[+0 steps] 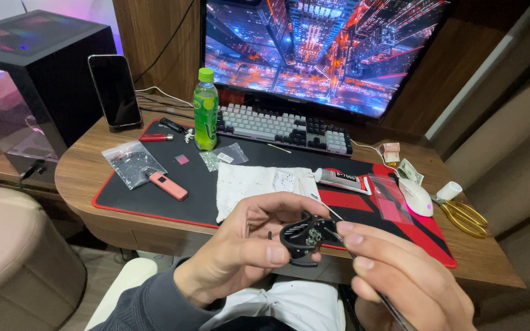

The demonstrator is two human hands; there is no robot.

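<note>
- Currently, head view: left hand (240,248) pinching small black part (302,238), held just in front of desk mat (124,199).
- Right hand (400,276) closed round thin stick tool (332,230), tip touching sparkly patch on part.
- Likely mid-placement of tiny stones; next calls for steady, precise tip.
- Glue tube (341,179) lying on mat, beyond part.

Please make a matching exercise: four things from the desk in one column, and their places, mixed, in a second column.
Things:
1. green bottle
2. scissors
3. phone
4. small black part

Places:
A. propped upright at the desk's back left, beside the computer case
B. held between the left hand and the right hand
C. standing on the mat in front of the keyboard's left end
D. lying at the desk's right edge, past the white mouse

Pairs: 1-C, 2-D, 3-A, 4-B
</note>
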